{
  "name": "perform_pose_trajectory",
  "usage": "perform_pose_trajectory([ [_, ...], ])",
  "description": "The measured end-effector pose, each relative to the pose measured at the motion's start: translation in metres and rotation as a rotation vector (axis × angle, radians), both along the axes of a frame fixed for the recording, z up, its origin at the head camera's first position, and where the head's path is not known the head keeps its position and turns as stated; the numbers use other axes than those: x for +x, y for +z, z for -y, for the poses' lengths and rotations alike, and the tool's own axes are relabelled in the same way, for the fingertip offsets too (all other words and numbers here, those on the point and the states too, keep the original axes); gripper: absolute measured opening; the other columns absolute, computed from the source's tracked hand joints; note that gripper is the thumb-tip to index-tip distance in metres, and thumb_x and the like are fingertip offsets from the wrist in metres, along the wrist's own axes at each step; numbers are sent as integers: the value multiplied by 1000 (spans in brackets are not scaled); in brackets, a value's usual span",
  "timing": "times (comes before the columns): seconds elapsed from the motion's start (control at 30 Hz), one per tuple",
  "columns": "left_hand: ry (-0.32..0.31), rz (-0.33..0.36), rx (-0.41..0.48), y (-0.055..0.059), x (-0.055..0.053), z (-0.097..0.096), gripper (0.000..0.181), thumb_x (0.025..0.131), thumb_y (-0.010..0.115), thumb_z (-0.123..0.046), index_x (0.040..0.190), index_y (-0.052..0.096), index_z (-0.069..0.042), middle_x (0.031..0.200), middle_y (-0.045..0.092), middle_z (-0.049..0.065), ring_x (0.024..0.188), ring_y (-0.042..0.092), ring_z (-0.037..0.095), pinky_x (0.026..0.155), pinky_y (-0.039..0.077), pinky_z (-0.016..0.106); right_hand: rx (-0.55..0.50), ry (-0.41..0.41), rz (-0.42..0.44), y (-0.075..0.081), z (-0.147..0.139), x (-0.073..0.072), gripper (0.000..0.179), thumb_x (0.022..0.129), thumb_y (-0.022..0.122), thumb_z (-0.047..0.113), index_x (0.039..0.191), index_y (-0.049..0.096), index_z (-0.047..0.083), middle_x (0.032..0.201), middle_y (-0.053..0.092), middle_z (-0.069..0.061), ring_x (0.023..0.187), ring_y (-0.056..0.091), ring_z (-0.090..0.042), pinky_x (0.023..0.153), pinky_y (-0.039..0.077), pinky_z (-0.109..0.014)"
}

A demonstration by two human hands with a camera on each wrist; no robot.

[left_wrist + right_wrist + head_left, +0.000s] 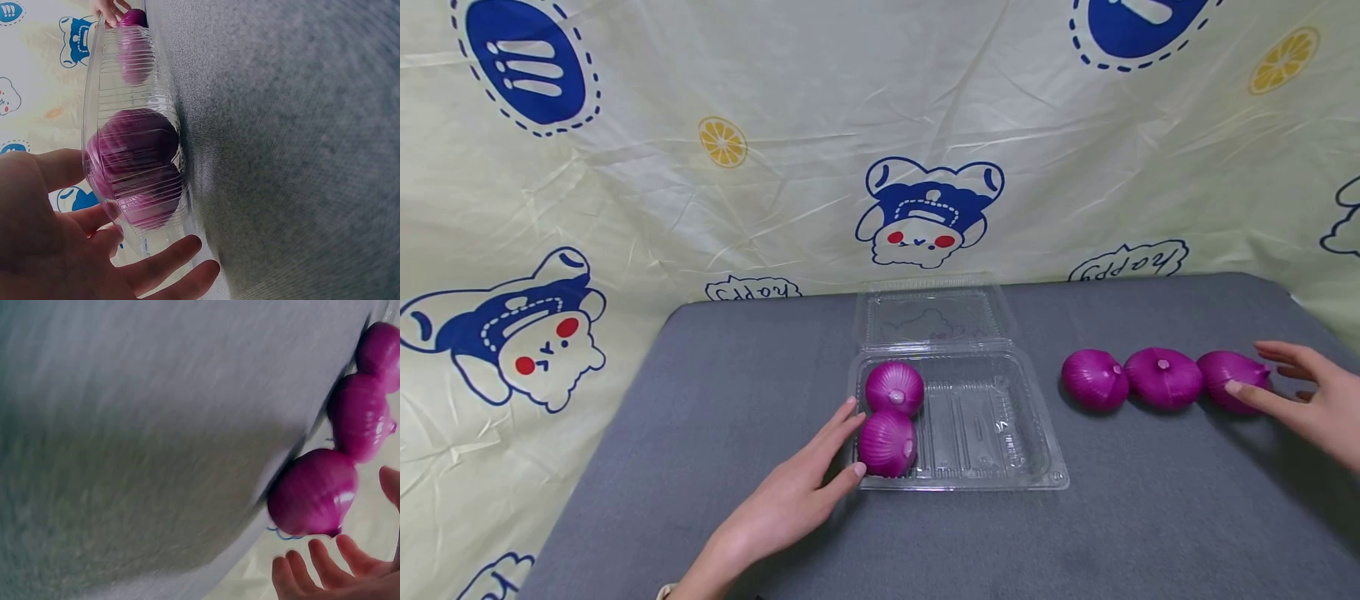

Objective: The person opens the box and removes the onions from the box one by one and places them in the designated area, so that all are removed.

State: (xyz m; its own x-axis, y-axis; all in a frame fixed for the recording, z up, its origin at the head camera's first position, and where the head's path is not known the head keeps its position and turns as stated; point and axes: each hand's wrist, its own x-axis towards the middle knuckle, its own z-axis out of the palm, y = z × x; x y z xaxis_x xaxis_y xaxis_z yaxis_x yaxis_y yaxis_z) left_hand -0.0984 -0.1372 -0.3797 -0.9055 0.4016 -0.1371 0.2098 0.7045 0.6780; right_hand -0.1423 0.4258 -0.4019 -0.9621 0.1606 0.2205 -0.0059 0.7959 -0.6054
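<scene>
A clear plastic clamshell box (977, 417) lies on the grey cloth, its lid (932, 312) folded back behind it. Inside, along the left wall, sit two purple onions, one at the back (895, 388) and one in front (887, 444). My left hand (797, 492) rests against the box's left side, fingers spread; the left wrist view shows the thumb at the rim. Three more onions stand in a row to the right: the left one (1094, 380), the middle one (1162, 379) and the right one (1231, 382). Around that last onion's right end my right hand (1318, 400) reaches with parted fingers, not gripping it.
Grey cloth (737, 400) covers the table. Behind it hangs a pale printed curtain (805, 208) with cartoon figures, close to the back edge of the lid. A stretch of cloth separates the box from the row of onions.
</scene>
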Motion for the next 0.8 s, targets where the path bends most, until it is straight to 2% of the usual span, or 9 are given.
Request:
perform_pose_trajectory([
  [0.1, 0, -3, 0, 0, 0, 0, 63, 98, 49, -55, 154, 31, -33, 159, 11, -24, 144, 25, 14, 109, 31, 57, 55, 10, -41, 6, 11, 3, 69, 92, 69, 22, 142, 37, -11, 140, 34, -41, 126, 31, -57, 112, 21, -57],
  [0.13, -1, -5, 0, 0, 0, 0, 63, 98, 49, -55, 154, 31, -33, 159, 11, -24, 144, 25, 14, 108, 31, 57, 76, 7, -60, 8, 15, 4, 68, 91, 70, 21, 142, 38, -11, 138, 35, -42, 123, 32, -57, 106, 21, -66],
  [0.2, -2, -7, 1, 0, 1, 0, 63, 98, 49, -55, 154, 31, -33, 159, 11, -24, 144, 25, 14, 108, 31, 57, 97, 6, -120, 12, 21, 7, 65, 89, 72, 19, 139, 43, -10, 134, 39, -42, 117, 36, -55, 109, 24, -56],
  [0.33, -2, -7, 4, 0, 1, 0, 63, 98, 49, -55, 154, 31, -33, 159, 11, -24, 144, 25, 14, 108, 31, 57, 134, 22, -188, 21, 36, 13, 63, 86, 74, 18, 138, 47, -5, 133, 42, -39, 117, 37, -55, 111, 21, -54],
  [0.4, 0, -7, 4, 0, 0, 1, 63, 98, 49, -55, 154, 31, -34, 159, 11, -24, 144, 25, 14, 108, 31, 57, 141, 41, -194, 25, 43, 15, 64, 86, 75, 19, 139, 47, -3, 136, 42, -36, 123, 34, -54, 114, 16, -56],
  [0.43, 0, -7, 3, 0, 0, 1, 63, 98, 49, -55, 154, 31, -34, 159, 11, -25, 144, 25, 14, 108, 31, 57, 142, 54, -191, 27, 47, 17, 64, 86, 76, 19, 139, 47, -2, 137, 42, -35, 126, 32, -56, 111, 13, -64],
  [0.6, -1, -13, -1, 0, 1, 1, 63, 98, 48, -56, 155, 31, -33, 159, 11, -24, 144, 25, 14, 108, 31, 57, 112, 128, -222, 32, 64, 22, 62, 83, 78, 14, 138, 51, 4, 137, 46, -29, 123, 34, -51, 114, 14, -56],
  [0.73, -3, -16, -1, 0, 1, 1, 63, 98, 49, -55, 155, 31, -33, 159, 11, -24, 144, 25, 13, 108, 31, 56, 104, 182, -212, 33, 78, 25, 60, 84, 79, 15, 138, 53, 8, 140, 46, -24, 124, 34, -48, 111, 14, -63],
  [0.8, -5, -19, -1, 0, 1, 0, 63, 98, 49, -55, 155, 31, -33, 159, 11, -24, 144, 25, 13, 108, 31, 56, 103, 206, -212, 34, 85, 27, 60, 83, 79, 15, 137, 54, 9, 141, 47, -21, 126, 34, -46, 114, 14, -58],
])
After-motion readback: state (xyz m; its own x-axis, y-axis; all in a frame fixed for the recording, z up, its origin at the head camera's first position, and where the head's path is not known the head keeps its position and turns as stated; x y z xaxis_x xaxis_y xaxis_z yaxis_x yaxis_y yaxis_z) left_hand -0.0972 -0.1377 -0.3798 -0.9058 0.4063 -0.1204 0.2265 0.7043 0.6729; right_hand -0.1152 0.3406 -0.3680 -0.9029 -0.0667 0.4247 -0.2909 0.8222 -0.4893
